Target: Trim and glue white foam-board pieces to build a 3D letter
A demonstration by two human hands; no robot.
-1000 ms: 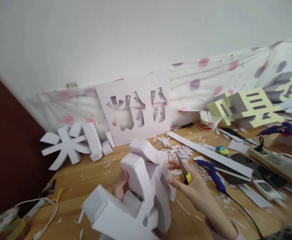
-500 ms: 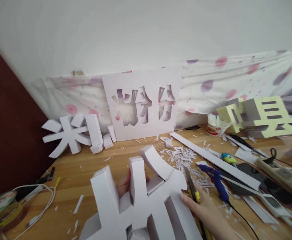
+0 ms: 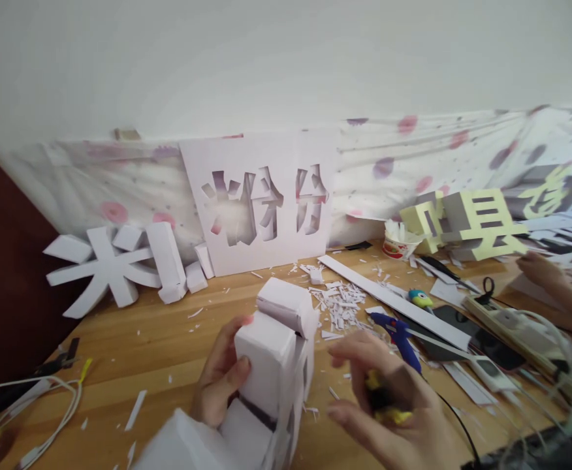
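Note:
My left hand [image 3: 220, 378] grips a white foam-board character [image 3: 269, 356], thumb on one block-shaped stroke and fingers behind it. The piece is tilted on edge, so its thick side walls face me, and its lower part runs out of view. Just to its right is my right hand [image 3: 388, 398], thumb and forefinger apart and not touching the piece. A yellow and black utility knife [image 3: 386, 401] is tucked in that palm; its blade cannot be made out. Beyond my right hand lies a blue hot glue gun [image 3: 401, 336] on the table.
White offcuts [image 3: 342, 303] and a long strip [image 3: 394, 300] cover the table's middle. A finished white character [image 3: 114, 267] and a cut-out board [image 3: 261, 202] stand behind. At right are yellow-faced letters [image 3: 486, 225], a power strip [image 3: 516, 329] and another person's hand [image 3: 543, 274].
The white character has turned from face-up to edge-on in my left hand. My right hand has come off it, still with the knife. Another person's hand has appeared at right.

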